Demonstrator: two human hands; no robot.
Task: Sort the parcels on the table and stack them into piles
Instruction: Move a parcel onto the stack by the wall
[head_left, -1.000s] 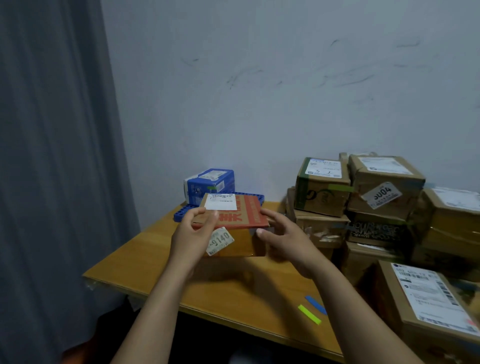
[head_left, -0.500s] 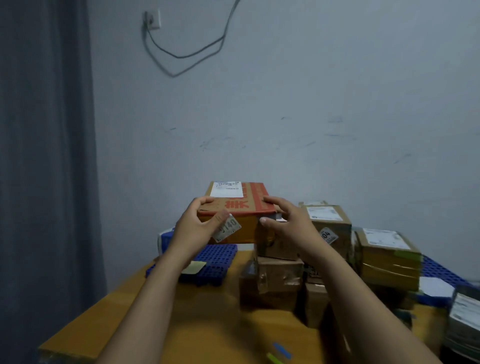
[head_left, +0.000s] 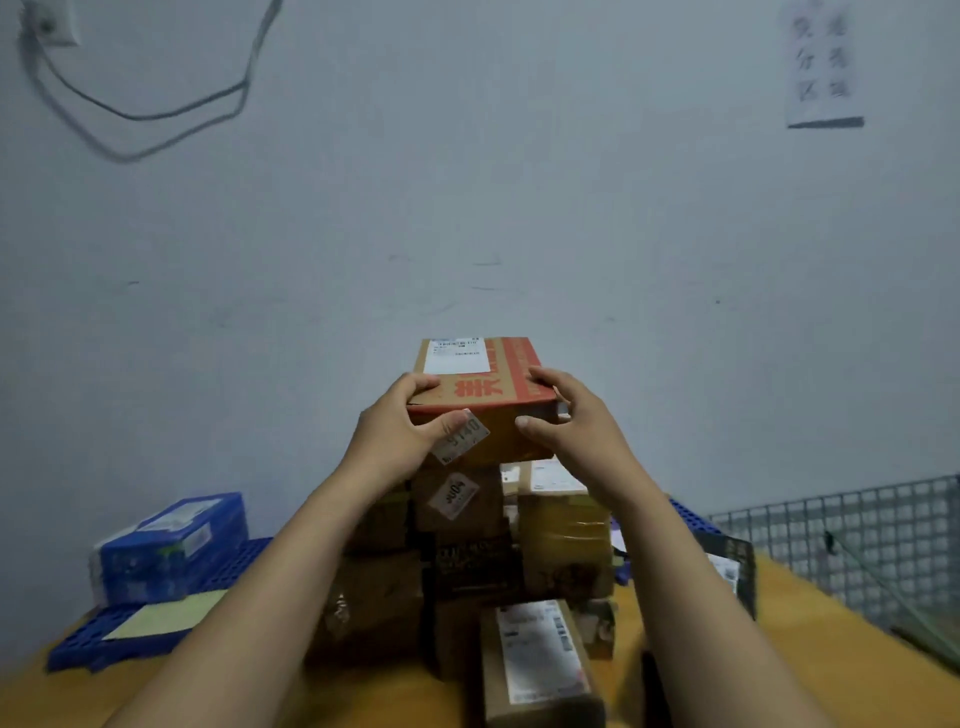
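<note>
Table (head_left: 810, 639) nearest, brown parcel pile (head_left: 457, 499) mid-table. Above it, left hand (head_left: 395, 431) and right hand (head_left: 576, 421) clamp the red-printed box (head_left: 483, 384) from either side — fingers curled over the top edges, thumbs on the near face. Box level, long axis running away from the viewer, directly over the pile's top (contact underneath: cannot tell). Coming move looks straight down.

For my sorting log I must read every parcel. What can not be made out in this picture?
Head view, white label on the held box: print too small, blurred.
Head view, pile under it: left hand and right hand hide parts.
Head view, front parcel: bottom edge cuts it off.
</note>
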